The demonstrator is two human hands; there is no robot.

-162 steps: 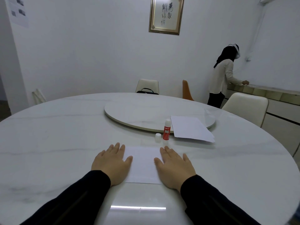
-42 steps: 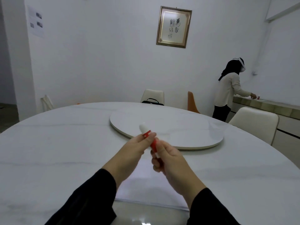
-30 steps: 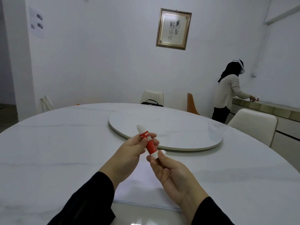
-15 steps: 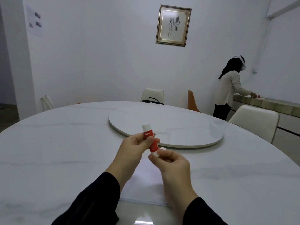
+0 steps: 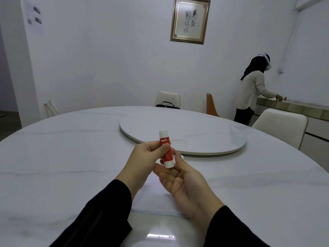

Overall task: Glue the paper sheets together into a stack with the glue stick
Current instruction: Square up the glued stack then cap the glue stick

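The left hand [image 5: 146,155] is closed around the glue stick [image 5: 166,148], thumb across the red label and the fingers wrapped behind it; the right hand [image 5: 179,179] lies palm up just below, its fingers loosely spread and slack, with the stick's lower white end at or just above the fingertips, though actual contact cannot be told; a small white piece shows beside the right fingertips, too hidden to name. The glue stick is held above the table, near upright, its long axis leaning slightly left at the top, white cap end up and the far side of the table behind it. Beneath both hands the paper sheets [image 5: 153,198] lie flat on the table [image 5: 62,157], a round white marble top, near its front edge; a round turntable [image 5: 195,132] sits in the middle. Past the table stand a cream chair [image 5: 167,98] with a black bag on it, an orange chair [image 5: 211,106] and another cream chair [image 5: 283,125] at right; a framed picture [image 5: 190,20] hangs on the white wall; a second person [image 5: 251,90] stands at a counter on the right.
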